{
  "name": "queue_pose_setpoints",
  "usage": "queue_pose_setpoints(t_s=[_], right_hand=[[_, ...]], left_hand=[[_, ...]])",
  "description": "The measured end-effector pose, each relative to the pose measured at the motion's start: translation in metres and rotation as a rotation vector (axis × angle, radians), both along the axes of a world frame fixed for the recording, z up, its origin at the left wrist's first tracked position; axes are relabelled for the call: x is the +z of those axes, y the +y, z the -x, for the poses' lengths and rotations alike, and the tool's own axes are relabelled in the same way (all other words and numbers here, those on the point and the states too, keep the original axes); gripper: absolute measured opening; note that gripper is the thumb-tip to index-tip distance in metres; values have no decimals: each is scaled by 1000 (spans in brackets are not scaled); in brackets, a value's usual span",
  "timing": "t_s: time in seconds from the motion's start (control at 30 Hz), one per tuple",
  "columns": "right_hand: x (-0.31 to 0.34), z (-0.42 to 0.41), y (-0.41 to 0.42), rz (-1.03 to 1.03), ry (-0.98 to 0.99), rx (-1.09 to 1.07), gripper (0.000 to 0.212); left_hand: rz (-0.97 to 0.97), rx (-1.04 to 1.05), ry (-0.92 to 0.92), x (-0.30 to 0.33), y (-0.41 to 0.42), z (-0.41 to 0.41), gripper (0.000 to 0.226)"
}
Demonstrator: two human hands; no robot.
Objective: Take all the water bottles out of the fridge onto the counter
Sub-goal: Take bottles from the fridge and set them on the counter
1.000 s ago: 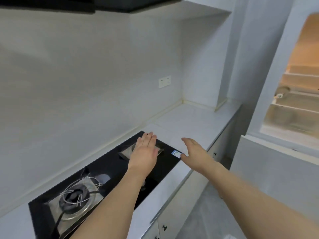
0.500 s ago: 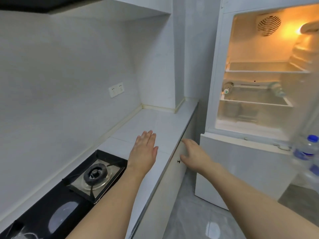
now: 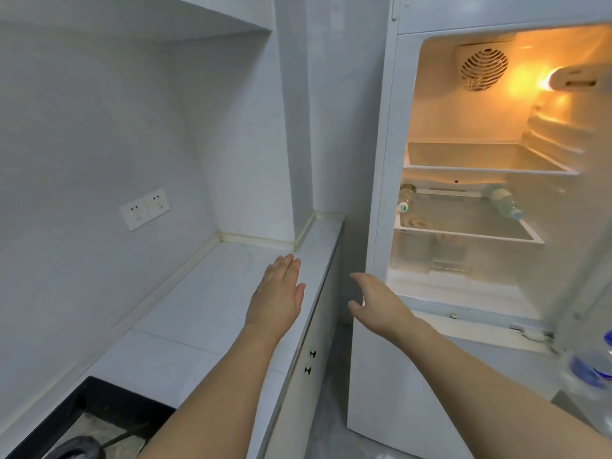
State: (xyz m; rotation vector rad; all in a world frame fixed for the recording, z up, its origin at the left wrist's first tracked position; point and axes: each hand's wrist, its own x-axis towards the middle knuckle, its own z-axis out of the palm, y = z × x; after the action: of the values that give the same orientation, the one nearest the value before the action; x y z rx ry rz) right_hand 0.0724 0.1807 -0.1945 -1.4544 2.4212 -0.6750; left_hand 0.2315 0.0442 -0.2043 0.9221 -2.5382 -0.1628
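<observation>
**Bottles wait on the middle shelf, both hands free**

White tile and a pale stone desk (image 3: 205, 303) fill the left of the kitchen; the fridge (image 3: 381, 193) stands just beside the desk's end with its door swung wide and the lamp lit.

Your targets lie in the fridge: one water bottle (image 3: 503, 202) on its side at the right of the middle shelf (image 3: 463, 233), cap pointing outward, and another bottle (image 3: 405, 197) against the left wall of the same shelf, only partly seen. A third, blue-labelled bottle (image 3: 592, 369) stands in the door rack at the far right edge, blurred.

To do this reach well, send your right hand (image 3: 377, 299) to the nearest bottle on the left of the shelf, wrap it around the body and not the cap, and lift it clear of the shelf lip before swinging over to the desk. Set it well back from the edge so later bottles have room.

Your left hand (image 3: 278, 293) hovers flat over the desk edge, fingers straight and together, holding nothing. Your right hand is stretched toward the fridge's lower frame, fingers loosely spread, its grip empty.
</observation>
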Motion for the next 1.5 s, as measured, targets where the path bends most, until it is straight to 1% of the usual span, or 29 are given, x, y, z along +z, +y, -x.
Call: queue_pose_setpoints(t_s=[0.17, 0.37, 0.53, 0.63, 0.77, 0.9, 1.03, 1.13, 1.23, 1.37, 1.43, 1.5], right_hand=[[-12, 47, -13, -8, -42, -106, 58], [-13, 113, 0, 0, -64, -248, 57], [-18, 170, 14, -11, -78, -324, 59], [-19, 208, 15, 20, -88, -385, 59], [-13, 261, 9, 65, -72, -413, 59], [-4, 313, 4, 114, -72, -446, 56], [-8, 361, 2, 172, -136, -524, 59], [-15, 400, 0, 278, -258, -678, 61], [-23, 430, -4, 359, -341, -827, 61], [-35, 474, -11, 496, -441, -1019, 65], [-36, 493, -16, 585, -524, -1175, 65], [-36, 512, -20, 666, -602, -1289, 64]], left_hand=[[-59, -136, -46, -17, -12, 65, 52], [-123, -258, -47, -18, -12, 146, 53], [-159, -368, -55, -29, -7, 209, 52], [-158, -402, -71, -33, -1, 249, 52], [-174, -431, -74, -28, -1, 311, 52], [-221, -438, -12, -17, -2, 367, 51], [-310, -368, 66, -16, -10, 415, 50], [-427, -234, 143, -12, -19, 451, 48], [-549, -79, 216, -9, -30, 477, 49], [-839, 132, 358, -17, -49, 515, 54], [-985, 200, 428, -22, -59, 528, 54], [-1077, 251, 475, -29, -70, 541, 55]])
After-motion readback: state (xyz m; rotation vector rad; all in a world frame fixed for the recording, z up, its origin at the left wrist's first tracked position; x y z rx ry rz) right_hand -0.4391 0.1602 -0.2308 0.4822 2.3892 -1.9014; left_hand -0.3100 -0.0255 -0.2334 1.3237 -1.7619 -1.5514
